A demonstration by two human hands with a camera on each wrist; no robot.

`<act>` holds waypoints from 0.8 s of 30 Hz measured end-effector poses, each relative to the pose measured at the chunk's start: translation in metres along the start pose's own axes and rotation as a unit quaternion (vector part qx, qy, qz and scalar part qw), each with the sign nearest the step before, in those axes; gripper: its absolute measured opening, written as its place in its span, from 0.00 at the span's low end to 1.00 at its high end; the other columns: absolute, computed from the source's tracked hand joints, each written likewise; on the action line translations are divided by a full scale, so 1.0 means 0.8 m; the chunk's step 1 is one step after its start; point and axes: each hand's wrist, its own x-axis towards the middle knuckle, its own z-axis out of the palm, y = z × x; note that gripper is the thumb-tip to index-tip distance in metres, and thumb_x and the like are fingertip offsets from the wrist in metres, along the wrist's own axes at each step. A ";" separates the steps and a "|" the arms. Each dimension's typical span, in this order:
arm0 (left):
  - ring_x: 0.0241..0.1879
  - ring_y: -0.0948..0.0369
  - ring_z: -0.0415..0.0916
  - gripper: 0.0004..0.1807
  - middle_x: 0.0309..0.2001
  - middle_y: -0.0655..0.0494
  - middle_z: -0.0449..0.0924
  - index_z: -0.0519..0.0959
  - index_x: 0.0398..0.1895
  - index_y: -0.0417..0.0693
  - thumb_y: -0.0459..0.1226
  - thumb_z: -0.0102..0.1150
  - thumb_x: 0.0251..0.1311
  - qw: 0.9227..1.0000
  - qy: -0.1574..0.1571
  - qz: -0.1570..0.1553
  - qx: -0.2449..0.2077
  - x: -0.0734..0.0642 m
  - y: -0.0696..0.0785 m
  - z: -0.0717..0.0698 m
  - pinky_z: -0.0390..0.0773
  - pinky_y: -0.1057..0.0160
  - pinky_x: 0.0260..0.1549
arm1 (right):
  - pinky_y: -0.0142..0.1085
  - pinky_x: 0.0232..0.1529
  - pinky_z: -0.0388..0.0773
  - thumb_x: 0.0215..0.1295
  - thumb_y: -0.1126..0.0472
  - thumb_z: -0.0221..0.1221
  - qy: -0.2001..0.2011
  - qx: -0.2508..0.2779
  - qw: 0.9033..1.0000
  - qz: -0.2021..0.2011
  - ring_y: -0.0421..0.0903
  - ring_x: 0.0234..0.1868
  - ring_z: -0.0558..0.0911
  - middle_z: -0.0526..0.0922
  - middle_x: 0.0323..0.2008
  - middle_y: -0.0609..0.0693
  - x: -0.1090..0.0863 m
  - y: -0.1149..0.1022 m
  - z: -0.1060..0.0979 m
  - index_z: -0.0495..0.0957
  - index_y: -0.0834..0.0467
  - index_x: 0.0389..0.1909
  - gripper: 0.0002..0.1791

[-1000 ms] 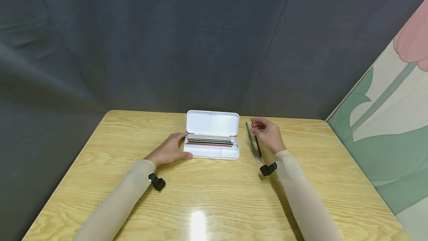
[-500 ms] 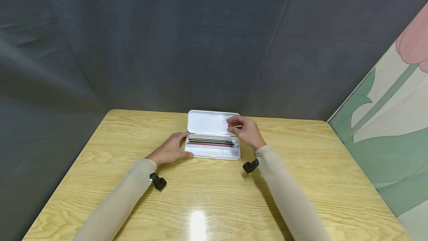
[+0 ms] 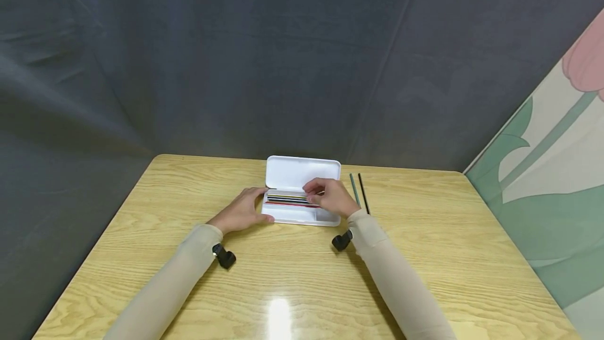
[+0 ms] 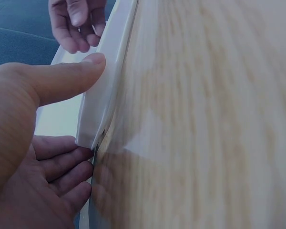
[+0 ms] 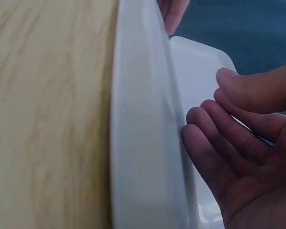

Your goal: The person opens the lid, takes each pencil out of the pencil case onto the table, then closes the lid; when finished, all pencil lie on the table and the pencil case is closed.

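Note:
A white pencil case lies with its lid raised, near the table's far edge. Several pencils, yellow, black and red among them, lie lengthwise in its back compartment. My left hand holds the case's left end, thumb at the front edge and fingers around the end. Over the right half of the case hovers my right hand, fingers loosely bent; in the right wrist view nothing shows between its thumb and fingers. It hides the pencils' right ends. Right of the case lie a green pencil and a black pencil.
The wooden table extends around the case. A dark curtain hangs right behind its far edge, and a flower-patterned cloth borders the right side. My right forearm partly covers the two loose pencils' near ends.
My right hand has moved left from the loose pencils, past the lid's right side, and down over the case. The left hand keeps its hold on the case.

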 end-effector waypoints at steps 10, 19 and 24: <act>0.78 0.46 0.55 0.51 0.77 0.47 0.61 0.62 0.77 0.49 0.55 0.75 0.53 1.000 0.002 0.003 0.002 0.001 -0.001 0.000 0.58 0.42 0.76 | 0.35 0.45 0.83 0.61 0.72 0.66 -0.036 -0.066 0.997 -0.002 0.39 0.38 0.83 0.88 0.37 0.47 0.001 0.006 0.005 0.86 0.53 0.42 0.13; 0.78 0.47 0.56 0.51 0.77 0.47 0.61 0.62 0.77 0.50 0.55 0.75 0.53 1.000 0.000 0.000 -0.002 0.000 -0.004 0.001 0.58 0.41 0.76 | 0.33 0.44 0.82 0.62 0.74 0.64 -0.052 -0.087 0.995 -0.015 0.38 0.38 0.82 0.88 0.37 0.45 0.002 0.006 0.006 0.87 0.52 0.40 0.14; 0.78 0.47 0.55 0.51 0.77 0.47 0.61 0.62 0.77 0.50 0.56 0.75 0.53 1.000 -0.001 -0.004 -0.002 0.000 -0.004 0.001 0.58 0.41 0.76 | 0.33 0.43 0.80 0.63 0.73 0.64 -0.055 -0.097 0.994 -0.019 0.38 0.37 0.81 0.87 0.36 0.45 0.003 0.007 0.007 0.87 0.52 0.40 0.13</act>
